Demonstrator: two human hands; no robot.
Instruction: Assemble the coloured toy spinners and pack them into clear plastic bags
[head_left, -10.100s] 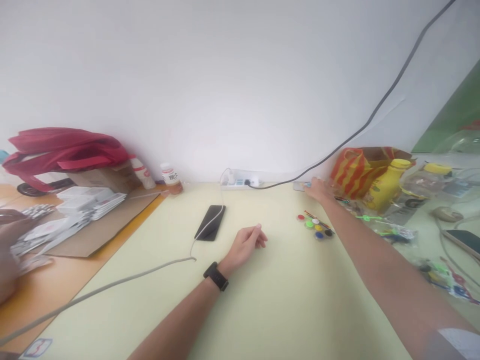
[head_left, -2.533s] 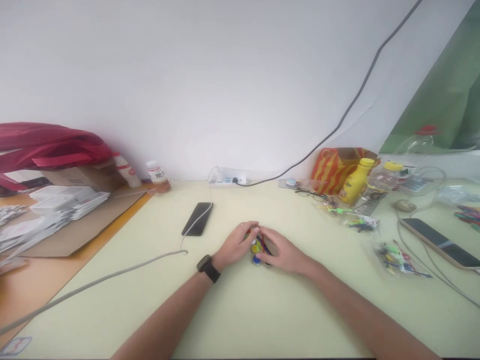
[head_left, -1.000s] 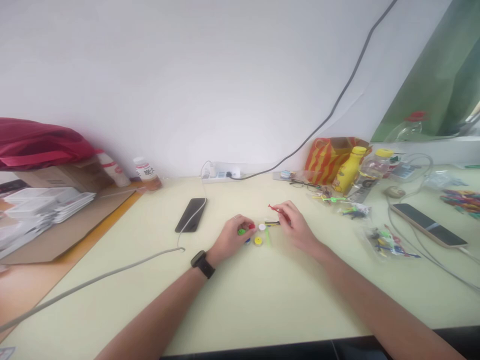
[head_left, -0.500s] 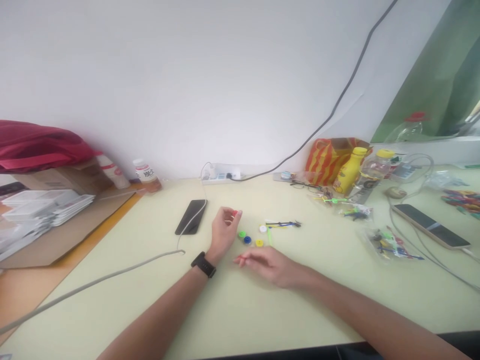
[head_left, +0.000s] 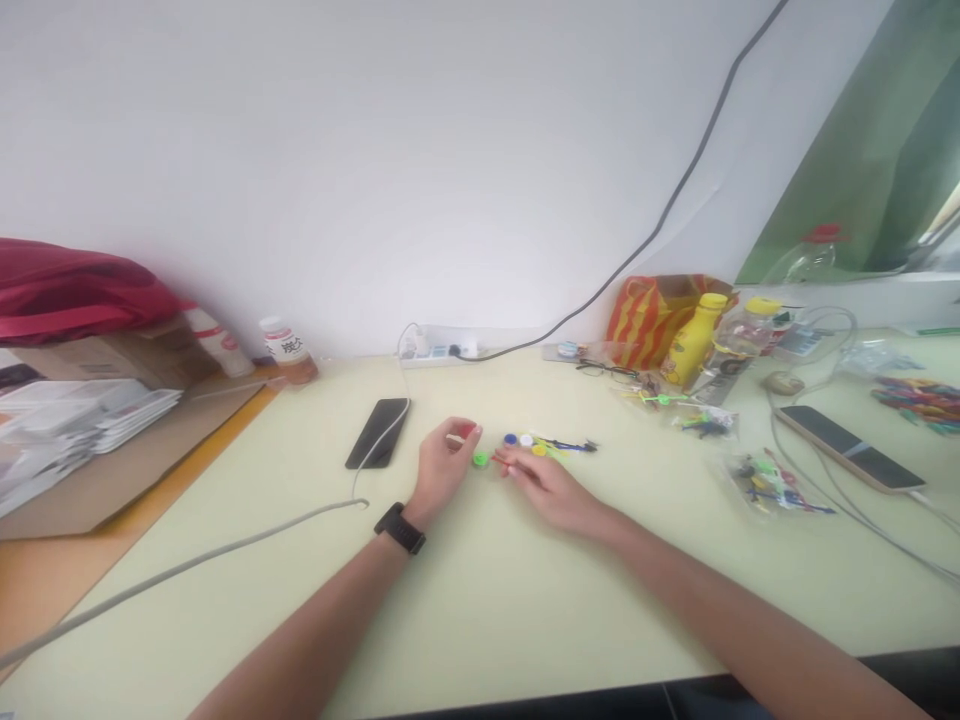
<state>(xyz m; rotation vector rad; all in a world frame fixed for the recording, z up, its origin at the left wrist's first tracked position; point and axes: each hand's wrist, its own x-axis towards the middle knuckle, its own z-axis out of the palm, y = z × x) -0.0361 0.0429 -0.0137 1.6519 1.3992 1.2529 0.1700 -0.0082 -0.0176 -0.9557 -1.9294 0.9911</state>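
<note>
My left hand (head_left: 439,468), with a black watch on the wrist, pinches a small red disc (head_left: 468,431) between thumb and fingers. My right hand (head_left: 544,487) is just to its right, fingers closed on a thin red stick (head_left: 501,462). Between the hands a green disc (head_left: 480,459) lies on the pale yellow table (head_left: 480,600). Blue, white and yellow discs (head_left: 525,442) and a few thin coloured sticks (head_left: 568,445) lie just beyond my right hand.
A black phone (head_left: 377,432) on a white cable lies left of my hands. A power strip (head_left: 439,349) sits by the wall. Bottles, a striped bag (head_left: 651,318), glasses and bags of coloured parts crowd the right; another phone (head_left: 847,447) lies far right. Boxes and a red bag stand left.
My right hand, holding the red stick, moved from nearer me up toward the left hand. The left hand keeps holding the red disc. The camera shifted slightly.
</note>
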